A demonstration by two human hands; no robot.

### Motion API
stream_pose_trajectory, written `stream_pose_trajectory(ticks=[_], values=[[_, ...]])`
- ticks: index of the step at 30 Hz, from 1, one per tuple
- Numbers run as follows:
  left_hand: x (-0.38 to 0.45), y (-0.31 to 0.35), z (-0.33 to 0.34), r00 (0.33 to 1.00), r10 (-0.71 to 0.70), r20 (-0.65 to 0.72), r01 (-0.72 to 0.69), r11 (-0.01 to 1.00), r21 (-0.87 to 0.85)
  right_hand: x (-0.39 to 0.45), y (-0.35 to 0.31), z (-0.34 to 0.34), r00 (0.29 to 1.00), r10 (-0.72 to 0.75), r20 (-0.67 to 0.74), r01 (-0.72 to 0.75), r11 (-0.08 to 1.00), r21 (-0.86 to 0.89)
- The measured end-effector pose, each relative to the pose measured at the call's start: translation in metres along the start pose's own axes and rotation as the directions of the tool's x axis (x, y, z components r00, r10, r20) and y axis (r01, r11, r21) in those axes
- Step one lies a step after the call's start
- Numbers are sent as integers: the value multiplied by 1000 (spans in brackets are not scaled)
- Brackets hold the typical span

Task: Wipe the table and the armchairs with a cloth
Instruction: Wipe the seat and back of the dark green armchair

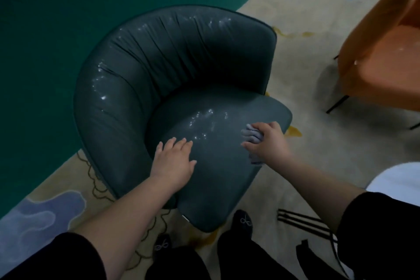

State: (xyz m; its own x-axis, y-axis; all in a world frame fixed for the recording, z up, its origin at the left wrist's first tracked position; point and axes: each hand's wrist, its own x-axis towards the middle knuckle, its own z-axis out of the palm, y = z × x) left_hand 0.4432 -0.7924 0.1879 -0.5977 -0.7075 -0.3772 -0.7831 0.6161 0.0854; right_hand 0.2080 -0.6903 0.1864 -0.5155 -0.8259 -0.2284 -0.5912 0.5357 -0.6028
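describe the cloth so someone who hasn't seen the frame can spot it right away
Find the dark green armchair in the middle of the patterned rug. On the right side of its seat cushion, the right hand grips the cloth. It is a small, crumpled, pale grey-lilac wad, the only light fabric on the dark seat.

The dark teal armchair [172, 88] in the middle of the frame looks like leather or a leather-like covering: smooth and glossy, with bright spots of reflected light along the gathered, creased backrest and on the seat cushion. The cloth [251, 134] at centre right is a soft, matt, grey-lilac fabric, bunched in folds. The orange chair [384, 52] at upper right has a smooth shell with a slight sheen and thin, dark legs that look like metal. The carpet [306, 102] is matt, short-piled textile, beige with blue and ochre patterning; at upper left it is plain deep green.
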Motion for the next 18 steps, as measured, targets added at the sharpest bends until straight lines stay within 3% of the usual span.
stream_pose_trajectory(ticks=[8, 18], values=[[-6, 5, 6, 993, -117, -3, 117, 989, -86, 34, -9, 8, 983, -159, 98, 157, 987, 20], [33, -27, 26, 984, -177, 29, 179, 974, -139, 82, -4, 29, 992, -103, 72, 99, 993, 63]])
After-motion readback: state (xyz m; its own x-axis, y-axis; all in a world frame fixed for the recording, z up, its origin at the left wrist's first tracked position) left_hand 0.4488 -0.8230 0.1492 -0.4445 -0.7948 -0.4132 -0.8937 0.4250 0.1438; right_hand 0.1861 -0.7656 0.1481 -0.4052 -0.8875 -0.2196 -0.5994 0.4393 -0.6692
